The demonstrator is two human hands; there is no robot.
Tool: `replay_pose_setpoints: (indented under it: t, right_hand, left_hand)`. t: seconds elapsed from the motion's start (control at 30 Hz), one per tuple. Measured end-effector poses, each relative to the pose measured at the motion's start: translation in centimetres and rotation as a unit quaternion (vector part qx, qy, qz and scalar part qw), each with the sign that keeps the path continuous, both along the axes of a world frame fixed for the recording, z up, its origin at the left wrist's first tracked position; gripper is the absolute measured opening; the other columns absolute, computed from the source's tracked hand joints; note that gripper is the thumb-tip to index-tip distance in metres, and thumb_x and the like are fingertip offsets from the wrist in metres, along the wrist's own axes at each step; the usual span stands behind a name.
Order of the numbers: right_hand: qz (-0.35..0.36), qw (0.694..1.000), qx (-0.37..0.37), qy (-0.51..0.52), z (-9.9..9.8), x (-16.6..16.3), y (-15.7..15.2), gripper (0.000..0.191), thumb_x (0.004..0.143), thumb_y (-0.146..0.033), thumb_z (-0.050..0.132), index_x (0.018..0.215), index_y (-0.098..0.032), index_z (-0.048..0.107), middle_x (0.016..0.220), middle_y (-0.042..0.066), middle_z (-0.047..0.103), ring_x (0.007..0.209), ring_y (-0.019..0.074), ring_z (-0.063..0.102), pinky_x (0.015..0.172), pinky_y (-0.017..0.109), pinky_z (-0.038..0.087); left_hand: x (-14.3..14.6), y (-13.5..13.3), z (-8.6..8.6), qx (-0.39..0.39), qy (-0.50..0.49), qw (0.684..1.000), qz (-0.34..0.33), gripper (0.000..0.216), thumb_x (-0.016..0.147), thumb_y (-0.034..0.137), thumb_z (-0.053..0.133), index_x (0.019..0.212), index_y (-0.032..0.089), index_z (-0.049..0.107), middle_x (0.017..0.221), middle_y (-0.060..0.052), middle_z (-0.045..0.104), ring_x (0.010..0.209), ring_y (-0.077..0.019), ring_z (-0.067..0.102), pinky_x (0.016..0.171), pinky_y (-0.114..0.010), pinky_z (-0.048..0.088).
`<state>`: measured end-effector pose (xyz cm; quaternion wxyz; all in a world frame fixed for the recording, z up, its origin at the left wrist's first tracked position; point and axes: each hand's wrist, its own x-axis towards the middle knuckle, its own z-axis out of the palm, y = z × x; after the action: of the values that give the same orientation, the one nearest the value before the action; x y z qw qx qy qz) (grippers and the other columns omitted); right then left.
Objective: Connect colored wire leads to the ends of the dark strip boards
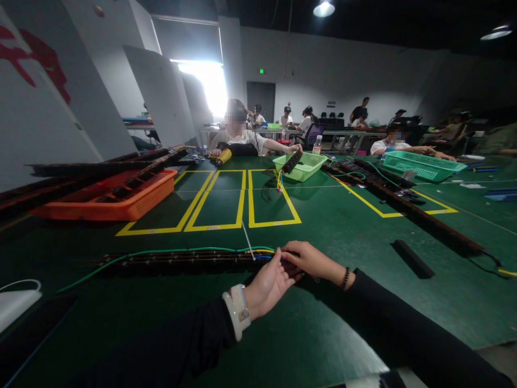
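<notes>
A long dark strip [177, 261] lies across the table in front of me. A green wire [194, 249] runs along it and trails off its left end. Short yellow and blue wires [263, 257] show near its right end. From there a thin white cable tie [247, 240] sticks up at a slant. My left hand [266, 283], palm up with curled fingers, grips the strip's right end. My right hand [315, 262] meets it there, thumb and fingers pinched together. What the right fingertips hold is hidden between the hands.
Behind are an orange basket [149, 202] with dark strips, a light green basket [309, 171] and a teal basket [424, 166]. A person across the table holds a dark piece with wires [291, 161]. Right, a short black bar [412, 258] lies before another long strip [436, 223].
</notes>
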<state>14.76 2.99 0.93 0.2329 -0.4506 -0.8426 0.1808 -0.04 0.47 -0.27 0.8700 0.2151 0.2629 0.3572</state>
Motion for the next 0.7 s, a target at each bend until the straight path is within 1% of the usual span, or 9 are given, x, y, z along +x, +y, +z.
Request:
replay_pose_setpoints:
  t: [0.13, 0.2, 0.3, 0.33, 0.37, 0.43, 0.53, 0.63, 0.7]
  right_hand:
    - [-0.033, 0.992, 0.102, -0.062, 0.2, -0.2, -0.3, 0.019, 0.091, -0.023, 0.048, 0.09, -0.016, 0.065, 0.083, 0.005, 0.065, 0.078, 0.0154, 0.058, 0.071, 0.027, 0.042]
    - [-0.04, 0.992, 0.107, -0.061, 0.3, -0.1, -0.3, 0.015, 0.088, -0.023, 0.052, 0.09, -0.017, 0.066, 0.083, 0.005, 0.065, 0.078, 0.0153, 0.058, 0.072, 0.027, 0.042]
    - [-0.039, 0.997, 0.065, -0.019, 0.2, 0.2, -0.2, 0.01, 0.085, -0.023, 0.057, 0.088, -0.017, 0.065, 0.081, 0.002, 0.064, 0.074, 0.013, 0.057, 0.066, 0.023, 0.041]
    - [-0.036, 0.997, 0.063, -0.015, 0.2, 0.3, -0.1, 0.01, 0.085, -0.023, 0.058, 0.086, -0.017, 0.065, 0.079, 0.002, 0.064, 0.073, 0.0127, 0.057, 0.065, 0.022, 0.041]
    - [-0.031, 0.997, 0.075, -0.019, 0.2, 0.3, -0.1, 0.01, 0.085, -0.023, 0.058, 0.085, -0.017, 0.065, 0.078, 0.002, 0.063, 0.072, 0.0128, 0.056, 0.065, 0.023, 0.04]
    - [-0.022, 0.991, 0.125, -0.046, 0.1, 0.3, -0.1, 0.011, 0.085, -0.022, 0.057, 0.084, -0.016, 0.066, 0.076, 0.003, 0.063, 0.073, 0.0141, 0.054, 0.068, 0.025, 0.039]
    - [-0.003, 0.974, 0.198, -0.106, 0.1, 0.2, -0.3, 0.017, 0.088, -0.023, 0.053, 0.081, -0.016, 0.067, 0.075, 0.005, 0.062, 0.074, 0.016, 0.052, 0.072, 0.03, 0.037]
    - [0.038, 0.97, 0.207, -0.119, 0.5, 0.4, -0.5, 0.021, 0.09, -0.026, 0.049, 0.085, -0.017, 0.067, 0.082, 0.006, 0.065, 0.079, 0.017, 0.054, 0.076, 0.033, 0.038]
    - [0.039, 0.977, 0.198, -0.068, 1.8, 0.7, -0.9, 0.02, 0.091, -0.03, 0.048, 0.096, -0.019, 0.065, 0.094, 0.006, 0.065, 0.088, 0.0187, 0.056, 0.082, 0.036, 0.041]
  left_hand:
    - [0.0, -0.1, 0.2, -0.011, -0.01, 1.0, -0.001, 0.033, 0.09, 0.04, 0.041, 0.1, 0.011, 0.055, 0.103, -0.014, 0.063, 0.102, -0.0196, 0.058, 0.1, -0.037, 0.037]
    - [0.1, -0.1, 0.3, -0.016, -0.011, 1.0, 0.002, 0.035, 0.09, 0.042, 0.04, 0.097, 0.011, 0.055, 0.099, -0.013, 0.063, 0.1, -0.0191, 0.059, 0.099, -0.037, 0.037]
    - [0.1, 0.0, 0.3, -0.014, -0.009, 1.0, -0.005, 0.037, 0.089, 0.045, 0.041, 0.093, 0.011, 0.055, 0.095, -0.013, 0.063, 0.096, -0.0195, 0.059, 0.098, -0.037, 0.038]
    - [0.1, 0.0, 0.2, -0.012, -0.009, 1.0, -0.008, 0.037, 0.089, 0.045, 0.041, 0.093, 0.011, 0.055, 0.095, -0.013, 0.062, 0.096, -0.0194, 0.059, 0.098, -0.037, 0.038]
    - [0.1, 0.0, 0.2, -0.012, -0.01, 1.0, -0.009, 0.036, 0.089, 0.044, 0.041, 0.093, 0.011, 0.055, 0.094, -0.013, 0.062, 0.095, -0.0192, 0.059, 0.097, -0.037, 0.038]
    - [0.2, 0.1, 0.1, -0.013, -0.016, 1.0, -0.006, 0.034, 0.089, 0.043, 0.042, 0.091, 0.012, 0.055, 0.091, -0.011, 0.063, 0.091, -0.0183, 0.06, 0.096, -0.036, 0.038]
    - [0.2, 0.1, -0.1, -0.016, -0.028, 0.999, 0.008, 0.031, 0.088, 0.042, 0.043, 0.086, 0.014, 0.056, 0.081, -0.008, 0.062, 0.085, -0.0171, 0.06, 0.094, -0.036, 0.039]
    - [0.3, 0.2, -0.4, -0.012, -0.038, 0.999, 0.026, 0.03, 0.088, 0.042, 0.044, 0.082, 0.015, 0.056, 0.076, -0.005, 0.062, 0.08, -0.0163, 0.06, 0.093, -0.037, 0.04]
    - [0.2, 0.3, -0.6, -0.004, -0.034, 0.999, 0.028, 0.031, 0.088, 0.043, 0.044, 0.083, 0.015, 0.057, 0.078, -0.006, 0.063, 0.082, -0.0175, 0.061, 0.094, -0.038, 0.04]
